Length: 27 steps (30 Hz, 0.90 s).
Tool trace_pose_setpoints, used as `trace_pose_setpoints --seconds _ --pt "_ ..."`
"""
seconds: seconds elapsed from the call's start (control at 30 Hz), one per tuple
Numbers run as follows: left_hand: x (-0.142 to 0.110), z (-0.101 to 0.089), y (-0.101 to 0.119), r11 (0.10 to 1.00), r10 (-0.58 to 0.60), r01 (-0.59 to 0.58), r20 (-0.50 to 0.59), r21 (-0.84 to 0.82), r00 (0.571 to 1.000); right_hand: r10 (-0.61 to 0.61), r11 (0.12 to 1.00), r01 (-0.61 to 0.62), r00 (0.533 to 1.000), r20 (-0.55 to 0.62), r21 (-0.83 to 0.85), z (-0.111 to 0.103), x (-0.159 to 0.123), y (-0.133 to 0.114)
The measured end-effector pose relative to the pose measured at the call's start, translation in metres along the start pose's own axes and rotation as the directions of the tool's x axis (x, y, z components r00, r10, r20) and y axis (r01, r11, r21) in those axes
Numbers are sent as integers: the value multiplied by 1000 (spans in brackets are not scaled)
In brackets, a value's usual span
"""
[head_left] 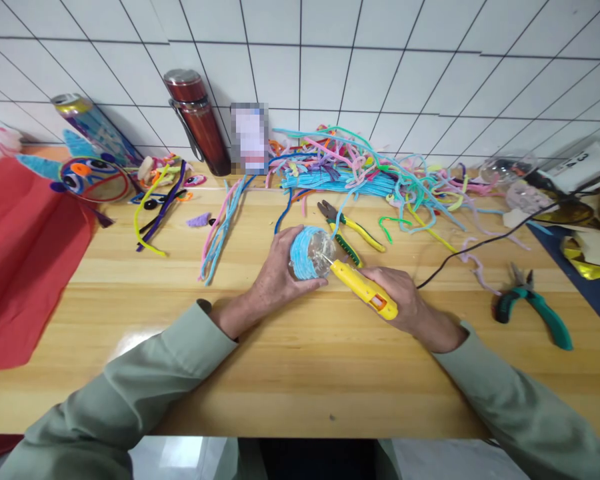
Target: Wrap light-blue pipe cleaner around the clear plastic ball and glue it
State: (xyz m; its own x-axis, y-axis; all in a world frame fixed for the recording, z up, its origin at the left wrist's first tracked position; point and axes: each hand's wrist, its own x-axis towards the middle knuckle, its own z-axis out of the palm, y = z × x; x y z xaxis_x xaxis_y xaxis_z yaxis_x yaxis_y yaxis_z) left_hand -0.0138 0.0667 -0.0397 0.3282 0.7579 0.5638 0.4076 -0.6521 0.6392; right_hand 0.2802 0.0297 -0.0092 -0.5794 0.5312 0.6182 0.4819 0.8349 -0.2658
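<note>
My left hand (275, 277) is closed around a clear round ball (311, 253) partly wrapped in light blue pipe cleaner, held just above the wooden table (290, 360). My right hand (405, 303) grips a yellow hot glue gun (363, 288). Its nozzle touches the bare clear part of the ball. A black cord (480, 243) runs from the gun to the right. Both sleeves are grey-green.
A heap of coloured pipe cleaners (360, 170) lies behind the ball, with yellow-handled pliers (353, 230) beside it. Teal-handled pliers (533, 303) lie at the right. A red flask (197, 120), a can (87, 123), a blue mask (87, 177) and red cloth (20, 253) sit left.
</note>
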Motion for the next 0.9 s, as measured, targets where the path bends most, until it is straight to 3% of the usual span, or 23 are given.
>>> trace_pose_setpoints --seconds 0.37,0.6,0.9 --pt "-1 0 1 999 -31 31 4 -24 1000 21 997 -20 1000 -13 74 2 -2 -1" --pt "0 0 2 1000 -6 6 11 -9 1000 18 1000 -18 1000 4 9 0 -2 1" --pt "-1 0 1 998 -63 64 19 -28 998 15 999 -15 1000 -2 42 0 0 -2"
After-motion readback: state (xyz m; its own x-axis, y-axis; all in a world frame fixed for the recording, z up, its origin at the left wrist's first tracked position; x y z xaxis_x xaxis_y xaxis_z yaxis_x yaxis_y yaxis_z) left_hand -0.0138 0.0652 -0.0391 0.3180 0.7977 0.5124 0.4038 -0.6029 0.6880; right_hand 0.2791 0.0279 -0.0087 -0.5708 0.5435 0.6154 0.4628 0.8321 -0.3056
